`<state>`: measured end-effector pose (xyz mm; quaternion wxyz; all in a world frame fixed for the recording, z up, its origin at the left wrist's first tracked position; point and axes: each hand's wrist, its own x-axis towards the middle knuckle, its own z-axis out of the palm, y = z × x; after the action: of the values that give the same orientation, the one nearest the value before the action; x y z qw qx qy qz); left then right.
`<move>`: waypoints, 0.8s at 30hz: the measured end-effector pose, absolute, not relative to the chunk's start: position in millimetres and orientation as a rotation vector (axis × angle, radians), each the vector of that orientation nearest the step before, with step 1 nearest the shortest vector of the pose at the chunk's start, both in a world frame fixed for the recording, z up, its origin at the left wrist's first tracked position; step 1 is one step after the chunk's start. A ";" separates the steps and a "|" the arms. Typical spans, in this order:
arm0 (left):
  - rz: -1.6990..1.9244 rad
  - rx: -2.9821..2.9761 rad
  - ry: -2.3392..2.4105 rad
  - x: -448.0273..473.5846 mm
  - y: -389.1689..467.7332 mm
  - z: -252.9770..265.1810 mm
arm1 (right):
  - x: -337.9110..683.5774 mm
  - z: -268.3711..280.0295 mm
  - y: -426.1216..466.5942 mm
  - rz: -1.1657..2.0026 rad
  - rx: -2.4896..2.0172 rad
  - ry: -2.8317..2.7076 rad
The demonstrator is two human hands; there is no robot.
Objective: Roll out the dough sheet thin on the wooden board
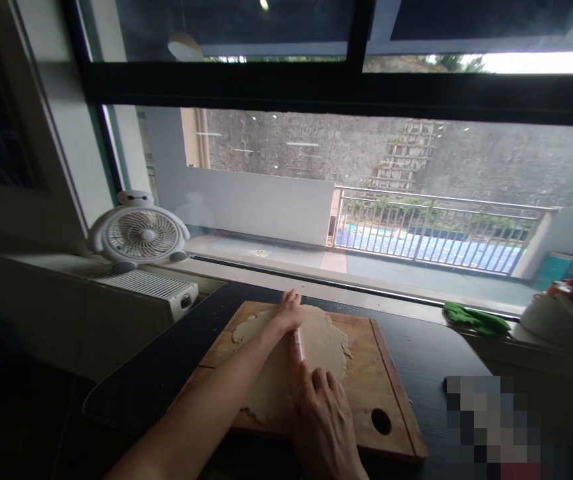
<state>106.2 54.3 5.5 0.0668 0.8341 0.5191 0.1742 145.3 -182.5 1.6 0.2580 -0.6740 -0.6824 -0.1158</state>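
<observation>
A broad, thin sheet of dough [324, 340] with ragged edges lies on a wooden cutting board [361, 373]. Across the dough runs a rolling pin [297, 347], its length pointing away from me. My left hand [291, 310] is closed round the far end of the pin, with the forearm stretched over the dough. Nearer to me, my right hand [324, 407] presses down on the near end, fingers curled over it. Both hands hide the pin's ends, so only its middle shows.
The board rests on a dark table [416, 340]. A white fan [146, 233] stands at the left above a slatted white box [149, 290]. On the right sill lie a green cloth [476, 319] and a white pot [559, 317]. A pixelated patch covers the table's right corner.
</observation>
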 end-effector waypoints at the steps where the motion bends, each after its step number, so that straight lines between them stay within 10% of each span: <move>1: 0.528 2.493 1.596 93.4 54.9 4.3 | 140.6 3.1 -182.2 -0.308 -1.823 -1.876; 24: 0.541 2.363 1.663 109.8 47.7 5.6 | 147.8 1.6 -187.3 -0.287 -1.802 -1.886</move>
<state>109.8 47.7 5.6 0.1006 0.7998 0.5627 0.1832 147.8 -187.3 1.6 0.2559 -0.6639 -0.6947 -0.1056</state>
